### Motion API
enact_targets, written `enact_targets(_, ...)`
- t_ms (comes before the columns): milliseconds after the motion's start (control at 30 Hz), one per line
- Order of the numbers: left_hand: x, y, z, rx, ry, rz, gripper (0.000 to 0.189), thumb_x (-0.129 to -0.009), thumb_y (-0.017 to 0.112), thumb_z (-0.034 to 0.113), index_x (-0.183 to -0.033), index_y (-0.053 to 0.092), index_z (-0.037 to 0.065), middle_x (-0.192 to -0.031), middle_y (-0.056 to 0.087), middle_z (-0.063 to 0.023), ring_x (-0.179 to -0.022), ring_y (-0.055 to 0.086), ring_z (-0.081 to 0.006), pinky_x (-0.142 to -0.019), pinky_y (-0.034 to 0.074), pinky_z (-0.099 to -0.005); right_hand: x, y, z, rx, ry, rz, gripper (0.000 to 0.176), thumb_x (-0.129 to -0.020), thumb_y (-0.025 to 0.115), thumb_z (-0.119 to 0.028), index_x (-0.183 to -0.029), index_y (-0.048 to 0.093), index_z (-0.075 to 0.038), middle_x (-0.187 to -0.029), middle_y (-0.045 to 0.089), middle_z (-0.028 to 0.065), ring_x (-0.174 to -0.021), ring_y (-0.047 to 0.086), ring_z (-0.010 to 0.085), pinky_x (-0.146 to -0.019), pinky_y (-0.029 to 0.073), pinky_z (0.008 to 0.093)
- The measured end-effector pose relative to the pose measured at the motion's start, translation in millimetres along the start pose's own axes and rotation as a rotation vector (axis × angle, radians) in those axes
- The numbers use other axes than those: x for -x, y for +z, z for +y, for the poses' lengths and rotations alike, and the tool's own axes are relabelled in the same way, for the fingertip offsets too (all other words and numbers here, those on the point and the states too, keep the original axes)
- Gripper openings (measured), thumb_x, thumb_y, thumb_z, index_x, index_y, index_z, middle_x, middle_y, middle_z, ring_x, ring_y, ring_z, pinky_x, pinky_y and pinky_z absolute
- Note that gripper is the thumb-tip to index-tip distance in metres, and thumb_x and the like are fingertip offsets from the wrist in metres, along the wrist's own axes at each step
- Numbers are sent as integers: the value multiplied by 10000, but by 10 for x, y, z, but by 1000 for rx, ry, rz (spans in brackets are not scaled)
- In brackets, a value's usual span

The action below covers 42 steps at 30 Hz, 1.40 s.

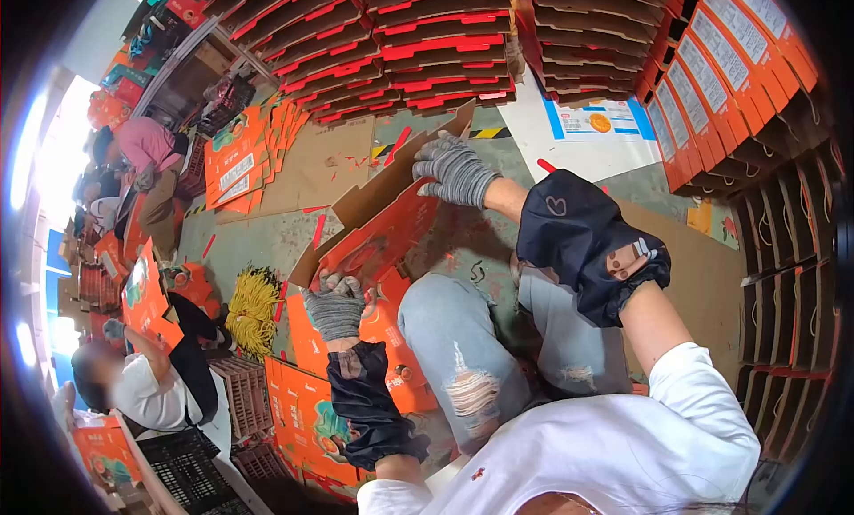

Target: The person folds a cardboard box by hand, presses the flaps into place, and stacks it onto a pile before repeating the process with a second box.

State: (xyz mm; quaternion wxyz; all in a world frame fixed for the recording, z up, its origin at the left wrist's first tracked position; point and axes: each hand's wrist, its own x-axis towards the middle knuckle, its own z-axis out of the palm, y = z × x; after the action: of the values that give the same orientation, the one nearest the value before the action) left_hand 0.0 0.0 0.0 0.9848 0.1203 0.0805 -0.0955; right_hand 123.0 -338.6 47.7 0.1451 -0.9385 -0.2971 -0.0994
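Ideally, the left hand, curled on the near left end of the orange carton beyond the knees, and the right hand, pinching its far right end, press evenly.

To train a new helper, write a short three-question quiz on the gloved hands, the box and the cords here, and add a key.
1. What do the left hand and right hand both hold?
A) a black crate
B) an orange and brown cardboard box
C) a bundle of cords

2. True or false: the gloves on both hands are bright red.

3. Fill in the blank: the bundle of cords lying out to the left of the person's knees is ____ in colour.

Key: 1 B; 2 false (they are grey); 3 yellow.
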Motion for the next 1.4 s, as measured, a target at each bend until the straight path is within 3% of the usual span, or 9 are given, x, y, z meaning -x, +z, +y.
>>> enact_targets(267, -170, 149, -192, -212, 54, 91, 672, -948, 347, 613, -1010, 639, 11, -821, 576, -39, -685, 500, -196, -803, 484, -414, 64, -8, 282, 42, 59, 148, 331, -825, 632, -392, -1087, 664, -192, -1233, 574, 138, -1278, 427, 333, -1125, 212, 519)
enact_targets(400, -146, 365, 92, -478, 415, -51, 490, -955, 499, 474, -1090, 640, 25, -1010, 645, -90, -803, 587, -185, -808, 490, -375, 188, -135, 308, 114, 85, 176, 325, -827, 619, -400, -1076, 667, -197, -1328, 515, 178, -1369, 315, 361, -1094, 214, 602)
enact_targets(500, -398, 928, -158, -1087, 865, 340, 397, -958, 540, 369, -1167, 622, 42, -1092, 640, -69, -943, 598, -163, -835, 473, -342, 386, -242, 309, 209, 115, 115, 332, -822, 613, -402, -1067, 664, -183, -1346, 498, 193, -1376, 305, 369, -1100, 209, 599)
enact_targets(633, -804, 1003, -639, -1584, 690, -85, 348, -933, 601, 261, -1203, 601, 41, -1121, 625, -40, -1017, 551, -106, -846, 441, -270, 520, -146, 267, 233, 83, 34, 312, -846, 577, -393, -1052, 656, -172, -1380, 465, 221, -1382, 299, 387, -1107, 194, 599)
enact_targets(700, -1059, 960, -687, -1794, 297, 138, 321, -922, 628, 207, -1173, 623, 8, -1056, 674, -55, -989, 590, -143, -911, 451, -299, 489, -128, 240, 237, 62, 15, 322, -865, 558, -395, -1074, 650, -168, -1385, 448, 248, -1382, 300, 393, -1117, 194, 578)
enact_targets(867, -1108, 891, -724, -2023, 149, 25, 446, -857, 674, 349, -1173, 629, 37, -1066, 684, -118, -948, 645, -179, -837, 491, -344, 505, -169, 259, 258, 46, 1, 347, -873, 550, -418, -1089, 647, -165, -1357, 471, 248, -1338, 368, 384, -1117, 211, 562)
enact_targets(967, -1263, 1048, -790, -2535, 121, -83, 516, -810, 669, 459, -1155, 647, 75, -1072, 679, -153, -932, 667, -258, -820, 503, -383, 446, -123, 310, 251, -12, 29, 339, -856, 562, -432, -1047, 666, -171, -1312, 523, 214, -1298, 422, 363, -1105, 213, 590)
enact_targets(1167, -1481, 1107, -1103, -2610, 315, -43, 350, -852, 591, 445, -995, 714, 151, -868, 696, -130, -816, 658, -327, -750, 500, -437, 298, -456, 279, 253, 160, 157, 501, -898, 430, -548, -1005, 714, -149, -1214, 610, 147, -1267, 463, 333, -1109, 109, 632)
enact_targets(1400, -1245, 1432, -1676, -2801, 599, -256, 284, -871, 548, 351, -929, 666, 99, -725, 663, -100, -696, 676, -282, -629, 510, -454, -367, -563, 290, 157, 463, 22, 470, -677, 606, -493, -707, 708, -35, -808, 646, 204, -968, 585, 320, -825, 421, 466)
